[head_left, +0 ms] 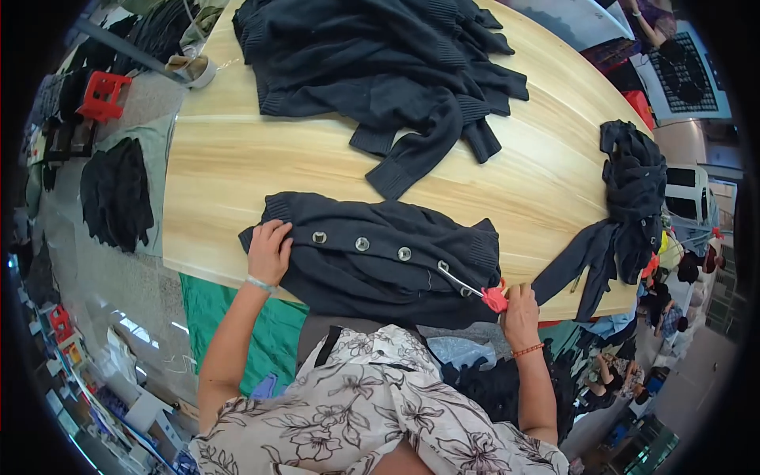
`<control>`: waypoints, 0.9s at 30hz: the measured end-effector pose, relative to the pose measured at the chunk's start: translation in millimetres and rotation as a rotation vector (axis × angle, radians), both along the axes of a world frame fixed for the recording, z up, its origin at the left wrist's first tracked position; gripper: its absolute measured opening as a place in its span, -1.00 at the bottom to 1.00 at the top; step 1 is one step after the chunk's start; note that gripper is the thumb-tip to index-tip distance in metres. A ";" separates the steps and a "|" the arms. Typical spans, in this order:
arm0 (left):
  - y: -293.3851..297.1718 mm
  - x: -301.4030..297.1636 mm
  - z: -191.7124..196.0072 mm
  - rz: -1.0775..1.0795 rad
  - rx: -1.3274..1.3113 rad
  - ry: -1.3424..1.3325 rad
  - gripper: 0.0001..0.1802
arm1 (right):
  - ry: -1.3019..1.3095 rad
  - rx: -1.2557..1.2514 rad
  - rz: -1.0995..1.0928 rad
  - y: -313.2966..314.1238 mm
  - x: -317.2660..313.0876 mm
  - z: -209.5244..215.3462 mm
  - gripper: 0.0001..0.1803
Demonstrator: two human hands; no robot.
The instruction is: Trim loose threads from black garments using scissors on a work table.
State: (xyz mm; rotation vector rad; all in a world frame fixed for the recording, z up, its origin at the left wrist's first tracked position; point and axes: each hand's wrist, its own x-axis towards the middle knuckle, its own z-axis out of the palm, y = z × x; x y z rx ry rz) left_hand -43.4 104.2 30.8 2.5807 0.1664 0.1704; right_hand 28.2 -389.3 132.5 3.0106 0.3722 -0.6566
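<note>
A black knitted cardigan [348, 277] lies folded along the table's near edge, its row of several big shiny buttons [362, 244] facing up. At its left end my left hand [270, 252] is closed on the knit, fingers bent over the fabric and thumb toward the buttons. By the right end, my right hand [520, 317] is closed round the handle of what look like slim scissors [495, 298], with red wrapping on the handle. Their silver blades point left across the cardigan to a button near the right end. My palm hides part of the handle.
A heap of black knitwear [356, 55] covers the far side of the wooden table [214, 158]. More black garments [633, 182] hang over the right edge. On the floor at left are a black cloth pile [117, 194] and a red stool [104, 95]. Green cloth [218, 317] hangs below the near edge.
</note>
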 end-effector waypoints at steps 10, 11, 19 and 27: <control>19.7 5.6 -12.7 0.075 -0.213 0.226 -0.65 | 0.126 0.552 0.260 105.6 6.4 9.3 -0.58; 23.1 4.1 -14.9 0.064 -0.258 0.208 -0.65 | 0.159 0.601 0.278 113.2 3.8 2.4 -0.58; 40.8 -2.8 -35.1 0.193 -0.761 0.305 -0.80 | 0.450 0.546 0.418 205.3 -1.2 -21.4 -0.69; 19.0 10.7 -0.4 0.046 0.005 -0.107 -0.58 | 0.441 0.601 0.247 205.2 -0.2 -16.8 -0.69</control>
